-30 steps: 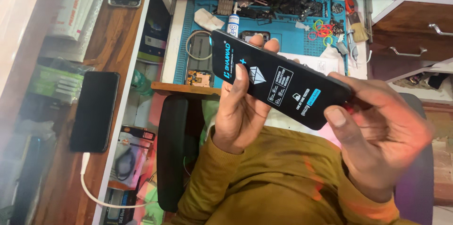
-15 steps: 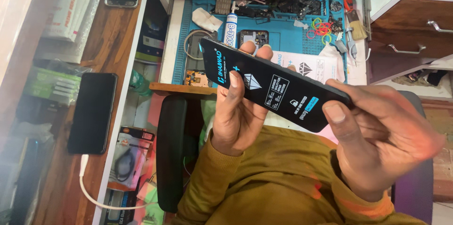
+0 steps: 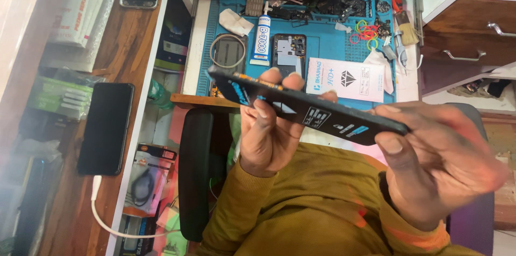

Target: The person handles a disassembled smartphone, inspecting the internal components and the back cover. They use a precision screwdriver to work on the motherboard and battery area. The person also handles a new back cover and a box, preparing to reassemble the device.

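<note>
Two hands grip a flat black pack (image 3: 306, 108) with blue and white printed panels, tilted nearly edge-on above a blue mat (image 3: 328, 54) in an open drawer. Left hand (image 3: 271, 127) cradles its near end, fingers curled over the top edge; right hand (image 3: 435, 164) pinches the far end, thumb on top. A glue tube (image 3: 262, 41) lies on the mat.

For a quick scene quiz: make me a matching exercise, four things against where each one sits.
Things:
1. flat black package
2. glue tube
3. black phone
4. coloured rubber bands

Places:
A. on the wooden desk, cable plugged in
B. top right of the blue mat
C. held between both hands
D. on the mat beside the opened phone frame

Pairs: 1-C, 2-D, 3-A, 4-B
</note>
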